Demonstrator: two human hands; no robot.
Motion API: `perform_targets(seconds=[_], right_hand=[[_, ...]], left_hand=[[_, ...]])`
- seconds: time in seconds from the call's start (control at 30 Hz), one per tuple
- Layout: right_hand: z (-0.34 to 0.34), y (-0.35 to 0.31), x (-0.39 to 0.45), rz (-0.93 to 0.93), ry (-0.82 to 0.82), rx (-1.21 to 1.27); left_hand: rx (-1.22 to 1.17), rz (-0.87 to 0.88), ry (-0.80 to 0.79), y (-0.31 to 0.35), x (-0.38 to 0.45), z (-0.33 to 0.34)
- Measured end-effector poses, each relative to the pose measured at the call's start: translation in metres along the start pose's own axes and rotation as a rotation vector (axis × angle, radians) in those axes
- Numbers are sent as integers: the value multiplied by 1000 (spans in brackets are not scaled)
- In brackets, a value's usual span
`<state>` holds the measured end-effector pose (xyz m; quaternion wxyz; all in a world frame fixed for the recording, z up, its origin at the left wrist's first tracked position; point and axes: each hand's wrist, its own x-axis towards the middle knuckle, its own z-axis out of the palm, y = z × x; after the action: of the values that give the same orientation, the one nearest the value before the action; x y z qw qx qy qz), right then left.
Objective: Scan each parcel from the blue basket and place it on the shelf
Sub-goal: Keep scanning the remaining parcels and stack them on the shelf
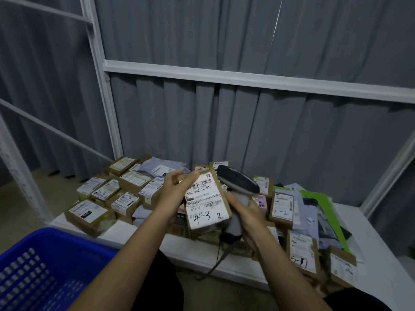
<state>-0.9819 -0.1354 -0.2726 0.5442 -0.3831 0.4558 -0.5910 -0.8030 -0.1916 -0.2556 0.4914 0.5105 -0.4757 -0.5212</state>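
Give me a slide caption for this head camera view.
Left hand holds a labelled cardboard parcel beside the grey handheld scanner gripped in right hand.

Grey pleated curtain [247, 122] hangs across the whole bkgd, folds vertical; thin white cord [276, 21] runs down in front of it at top centre-right; beige floor [29, 198] shows lower left, w/ the curtain hem reaching down to it.

I'm in a parcel sorting room or courier depot. A white metal shelf [224, 261] in front of me is heaped with labelled cardboard parcels [89, 215] and mailer bags [310, 212], grey curtains [247, 131] hang behind it, and a blue basket [45, 272] sits beside me.
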Motion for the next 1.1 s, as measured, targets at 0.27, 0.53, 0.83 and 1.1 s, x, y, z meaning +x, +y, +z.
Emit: perform_targets(seconds=[0.27,0.53,0.83,1.1], right_hand=[[2,9,-7,14,52,85],[-12,10,5,-27,231,95],[-28,10,10,-7,262,38],[-17,1,15,-93,312,-148]], left_hand=[[-42,-224,77,1,3,20],[-25,-223,-223,3,-16,33],[-10,-311,-585,4,-13,15],[141,-129,-418,-3,-4,10]])
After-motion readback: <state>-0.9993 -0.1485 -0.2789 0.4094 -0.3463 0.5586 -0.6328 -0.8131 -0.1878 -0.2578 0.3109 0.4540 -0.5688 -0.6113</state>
